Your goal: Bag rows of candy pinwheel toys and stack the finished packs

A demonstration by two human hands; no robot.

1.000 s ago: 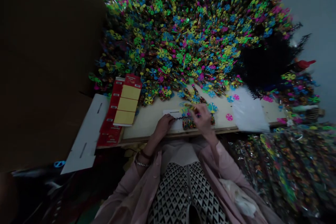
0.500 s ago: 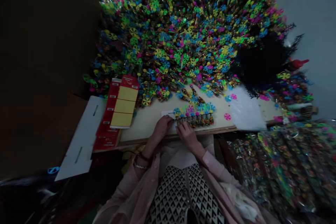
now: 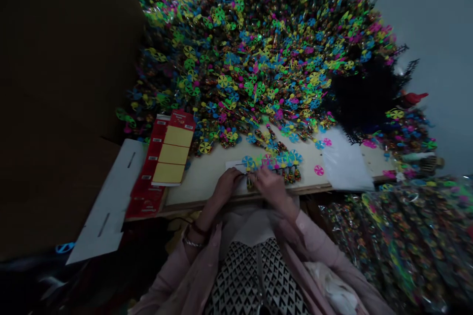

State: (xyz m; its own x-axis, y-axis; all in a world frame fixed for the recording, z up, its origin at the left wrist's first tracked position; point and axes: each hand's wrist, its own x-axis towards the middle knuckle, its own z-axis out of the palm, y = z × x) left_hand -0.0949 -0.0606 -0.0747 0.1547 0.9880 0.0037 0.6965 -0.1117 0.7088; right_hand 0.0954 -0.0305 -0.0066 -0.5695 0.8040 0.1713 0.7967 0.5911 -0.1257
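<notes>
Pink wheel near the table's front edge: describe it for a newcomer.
Below the heap of toys is a pale table. Near its front edge, between the toy row and white sheets, lies the pink wheel, alone. A second pink wheel sits farther back, beside a blue one.

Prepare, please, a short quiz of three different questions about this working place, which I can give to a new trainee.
1. Which colour is the single pinwheel lying between the row of pinwheel-topped tubes and the translucent white sheets?
A) green
B) pink
C) yellow

2. True or false: the left grip is farther from the red-and-yellow cardboard than the right grip is.

3. Fill in: the heap of black toothed strips lies toward the person's ____ side.

Key
1. B, pink
2. False; the left one is nearer
3. right
</notes>
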